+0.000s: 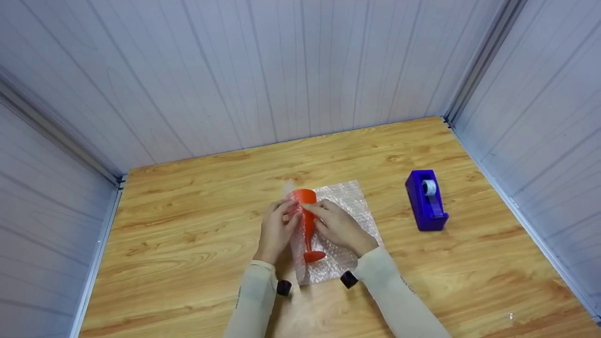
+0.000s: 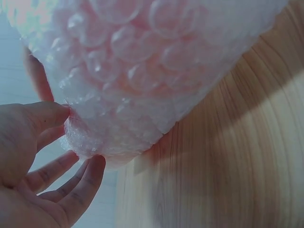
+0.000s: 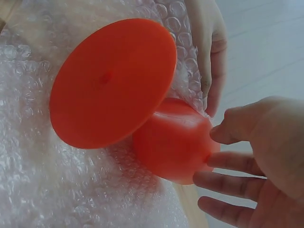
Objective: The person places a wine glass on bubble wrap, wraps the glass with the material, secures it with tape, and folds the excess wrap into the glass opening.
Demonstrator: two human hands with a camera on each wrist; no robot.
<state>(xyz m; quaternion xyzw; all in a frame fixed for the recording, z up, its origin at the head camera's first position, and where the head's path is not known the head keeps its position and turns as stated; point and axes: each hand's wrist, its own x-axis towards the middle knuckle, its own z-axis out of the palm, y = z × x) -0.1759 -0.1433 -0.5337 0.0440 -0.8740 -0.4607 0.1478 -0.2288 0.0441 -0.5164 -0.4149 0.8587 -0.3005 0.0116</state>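
"Pale panelled walls [image 1: 281, 70] enclose the wooden table [image 1: 188, 225]. Where's the orange goblet [image 1: 308, 225]?"

"Lying on the bubble wrap [image 1: 350, 202], between the hands. The left hand [image 1: 276, 230] pinches a raised flap, fingers curled; the right hand [image 1: 340, 225] touches the bowl [image 1: 307, 195], fingers loosely spread."

"Best way to wrap it?"

"Probably steady the bowl and draw the flap snug."

"Anything in the way?"

"The wide foot [image 3: 114, 85] may prop the sheet up. The purple tape dispenser [image 1: 422, 209] stands well apart, rightward."

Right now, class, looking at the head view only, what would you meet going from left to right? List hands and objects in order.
Left hand, orange-red cup, right hand, tape dispenser.
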